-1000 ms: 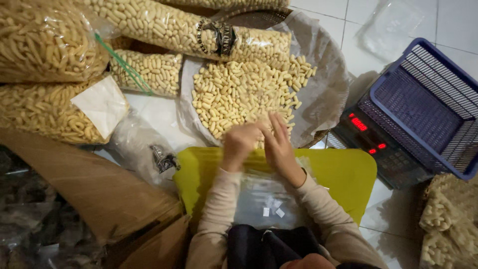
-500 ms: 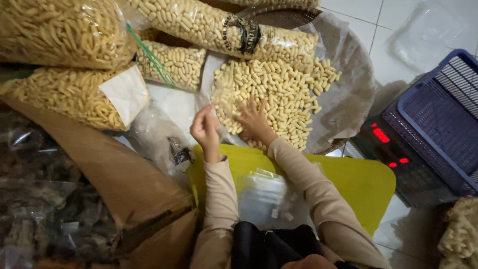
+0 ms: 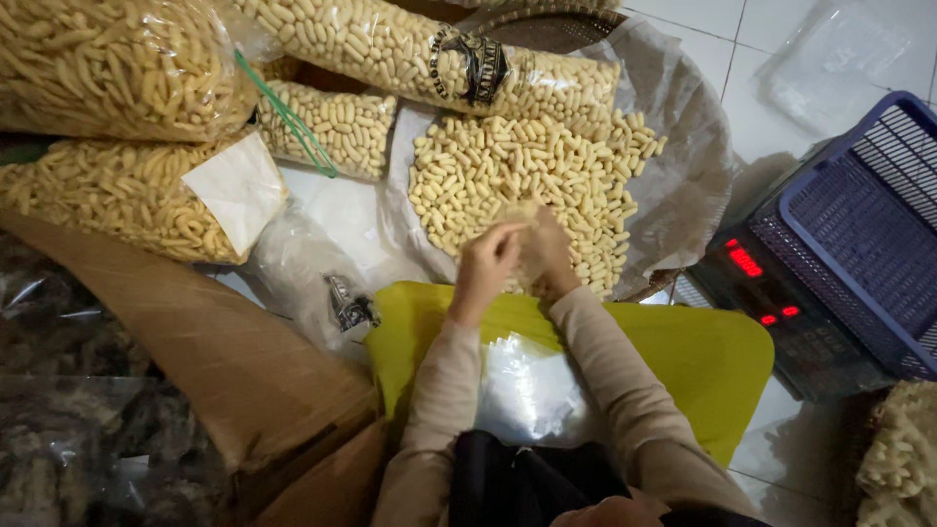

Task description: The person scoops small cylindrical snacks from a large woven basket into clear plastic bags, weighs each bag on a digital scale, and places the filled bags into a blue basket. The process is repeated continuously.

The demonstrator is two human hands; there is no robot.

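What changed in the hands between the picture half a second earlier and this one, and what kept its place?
The right hand drew back from its spread reach into the loose snack pile and met the left hand at the pile's near edge; together they seem to hold a small clear bag, though that is hard to make out. The yellow tray, scale and blue basket stayed put.

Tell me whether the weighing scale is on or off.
On: the scale shows lit red digits on its display, beneath the empty purple basket.
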